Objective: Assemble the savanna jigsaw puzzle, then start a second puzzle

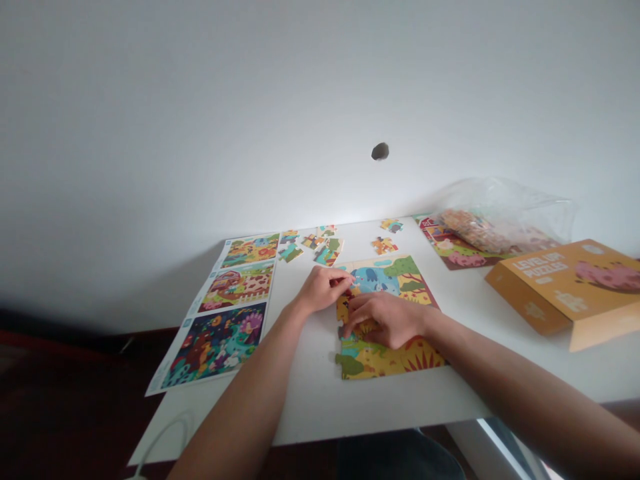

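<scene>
A partly assembled jigsaw puzzle [400, 360] lies on the white table, showing a blue elephant, green bushes and yellow ground. Its left edge has knobs and notches. At the upper left edge, my left hand [324, 288] is closed in a pinch, its fingertips at a puzzle piece that they mostly cover. My right hand [390, 319] rests over the middle of the puzzle, fingers bent and apart, one fingertip touching down by the left edge. The palm hides part of the picture beneath it.
Several loose puzzle pieces [327, 253] lie behind the puzzle. A reference sheet [235, 287] with three pictures is on the left. To the right are an orange puzzle box [555, 287], a farm picture card [460, 260] and a clear bag [525, 207] of pieces. Behind stands a white wall [300, 120].
</scene>
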Available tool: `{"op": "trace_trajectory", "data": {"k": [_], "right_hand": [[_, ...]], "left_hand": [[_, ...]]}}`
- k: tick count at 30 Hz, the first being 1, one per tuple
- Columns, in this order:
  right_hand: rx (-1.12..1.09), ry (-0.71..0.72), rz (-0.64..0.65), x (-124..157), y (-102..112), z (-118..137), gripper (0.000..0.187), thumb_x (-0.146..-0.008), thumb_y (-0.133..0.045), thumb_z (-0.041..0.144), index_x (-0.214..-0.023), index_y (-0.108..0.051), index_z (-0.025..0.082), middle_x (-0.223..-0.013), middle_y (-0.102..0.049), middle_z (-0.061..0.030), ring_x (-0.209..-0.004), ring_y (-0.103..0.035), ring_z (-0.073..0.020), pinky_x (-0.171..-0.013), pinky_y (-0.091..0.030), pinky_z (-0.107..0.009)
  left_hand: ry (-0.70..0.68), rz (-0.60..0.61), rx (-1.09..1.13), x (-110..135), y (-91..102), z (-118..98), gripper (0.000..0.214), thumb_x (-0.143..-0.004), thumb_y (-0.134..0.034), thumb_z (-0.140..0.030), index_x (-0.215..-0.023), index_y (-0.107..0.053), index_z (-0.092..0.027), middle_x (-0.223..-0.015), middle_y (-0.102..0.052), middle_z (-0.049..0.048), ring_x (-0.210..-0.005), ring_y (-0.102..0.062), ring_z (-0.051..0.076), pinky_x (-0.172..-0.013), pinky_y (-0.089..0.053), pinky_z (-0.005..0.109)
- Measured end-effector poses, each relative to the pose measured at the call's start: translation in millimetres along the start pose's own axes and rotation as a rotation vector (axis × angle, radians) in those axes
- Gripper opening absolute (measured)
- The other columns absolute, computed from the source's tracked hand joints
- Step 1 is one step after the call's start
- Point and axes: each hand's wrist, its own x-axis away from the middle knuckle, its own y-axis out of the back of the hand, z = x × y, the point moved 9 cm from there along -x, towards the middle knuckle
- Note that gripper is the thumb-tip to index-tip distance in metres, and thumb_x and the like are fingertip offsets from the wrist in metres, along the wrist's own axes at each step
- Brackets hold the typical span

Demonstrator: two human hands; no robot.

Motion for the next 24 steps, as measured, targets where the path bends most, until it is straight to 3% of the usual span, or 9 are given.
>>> {"op": "trace_trajectory", "data": {"k": [24], "right_hand": [[0.008, -0.010, -0.015, 2.2, -3.3, -5.5, 0.051, -0.074, -0.065, 0.006, -0.119, -0.071, 0.026, -0.106, -0.060, -0.0067, -0.094, -0.058, -0.0197, -0.089, -0.046, -0.033]], "left_hand": [[-0.003, 0.008, 0.037, 0.1, -0.7, -1.2, 0.023, -0.090, -0.058, -0.031, -0.086, -0.077, -0.019, -0.074, -0.077, 0.0027, -0.063, -0.069, 0.015, -0.061, -0.054, 0.025]]}}
